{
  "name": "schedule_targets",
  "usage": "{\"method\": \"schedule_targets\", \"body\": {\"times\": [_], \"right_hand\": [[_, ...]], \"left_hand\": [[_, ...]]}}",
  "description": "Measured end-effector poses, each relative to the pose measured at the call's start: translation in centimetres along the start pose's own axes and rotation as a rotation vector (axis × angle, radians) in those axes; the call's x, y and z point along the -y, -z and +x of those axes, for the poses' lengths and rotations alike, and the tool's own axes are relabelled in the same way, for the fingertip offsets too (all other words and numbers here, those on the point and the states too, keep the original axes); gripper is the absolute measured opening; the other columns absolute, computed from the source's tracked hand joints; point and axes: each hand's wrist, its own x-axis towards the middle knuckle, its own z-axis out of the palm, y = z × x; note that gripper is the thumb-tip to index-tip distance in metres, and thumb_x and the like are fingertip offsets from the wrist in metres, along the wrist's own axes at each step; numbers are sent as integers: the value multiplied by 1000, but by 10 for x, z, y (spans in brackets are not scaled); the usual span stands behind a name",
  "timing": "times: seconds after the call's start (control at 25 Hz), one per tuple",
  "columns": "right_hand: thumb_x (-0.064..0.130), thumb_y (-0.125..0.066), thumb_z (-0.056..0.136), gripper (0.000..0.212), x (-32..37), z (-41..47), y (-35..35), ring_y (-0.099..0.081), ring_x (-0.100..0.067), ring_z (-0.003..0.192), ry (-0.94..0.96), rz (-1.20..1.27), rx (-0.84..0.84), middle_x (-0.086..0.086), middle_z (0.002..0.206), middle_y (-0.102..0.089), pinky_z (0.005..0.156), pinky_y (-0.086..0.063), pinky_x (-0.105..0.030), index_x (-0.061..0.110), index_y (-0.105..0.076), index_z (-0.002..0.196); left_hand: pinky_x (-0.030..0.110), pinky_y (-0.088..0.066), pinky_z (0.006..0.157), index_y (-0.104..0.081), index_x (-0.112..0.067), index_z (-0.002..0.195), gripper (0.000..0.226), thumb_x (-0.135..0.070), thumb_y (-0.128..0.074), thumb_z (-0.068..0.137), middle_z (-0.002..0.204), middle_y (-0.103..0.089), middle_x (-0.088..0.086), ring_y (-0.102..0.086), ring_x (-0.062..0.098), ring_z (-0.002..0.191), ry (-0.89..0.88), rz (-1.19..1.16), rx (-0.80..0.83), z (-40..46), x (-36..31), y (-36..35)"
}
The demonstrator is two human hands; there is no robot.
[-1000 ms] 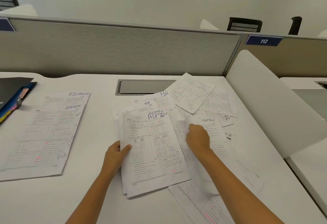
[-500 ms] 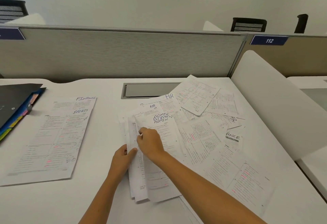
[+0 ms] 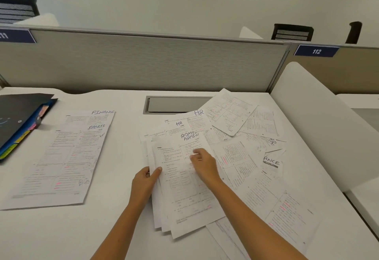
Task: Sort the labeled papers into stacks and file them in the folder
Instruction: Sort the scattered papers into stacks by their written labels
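Observation:
A fanned stack of printed sheets marked ADMIN (image 3: pixel 184 194) lies in the middle of the white desk. My left hand (image 3: pixel 144 183) grips the stack's left edge, thumb on top. My right hand (image 3: pixel 203 164) rests on the top ADMIN sheet, fingers curled against the paper. Sheets marked HR (image 3: pixel 182 124) stick out behind that stack. Loose papers (image 3: pixel 256 169) spread to the right, one showing the letters ANCE (image 3: pixel 271 162). To the left lies a sorted stack with SPORTS (image 3: pixel 67 163) on top and FINANCE (image 3: pixel 102 114) peeking out above. A dark folder (image 3: pixel 20 116) with coloured tabs sits at the far left.
A grey cable hatch (image 3: pixel 174 104) is set into the desk behind the papers. A grey partition (image 3: pixel 143 62) closes the back, and a white divider (image 3: pixel 320 116) rises along the right side. Bare desk (image 3: pixel 61 233) shows at the near left.
My right hand came from the loose papers on the right across to the ADMIN stack and now rests on its top sheet. The stack fanned out more under my left hand.

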Motion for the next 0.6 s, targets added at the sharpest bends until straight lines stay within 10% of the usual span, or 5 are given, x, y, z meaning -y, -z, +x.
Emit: {"method": "schedule_targets", "body": {"times": [0.2,0.6], "right_hand": [[17,-53,92,43,-27,0,29,-44,-28,122,-63,-372,-169,-10,134,-48,99,-42,-38,8,-46,134],[24,-65,87,67,-12,-15,22,-51,-23,121,-32,-46,-85,-8,134,-50,95,-45,-31,9,-30,143]], "left_hand": [[31,-57,75,-63,-11,103,30,-36,-65,87,99,-70,0,-68,18,88,-34,-23,9,-2,-1,-2],[50,-58,81,-62,-14,115,35,-31,-68,85,105,-73,8,-72,27,89,-20,-254,235,-10,-26,13]]}}
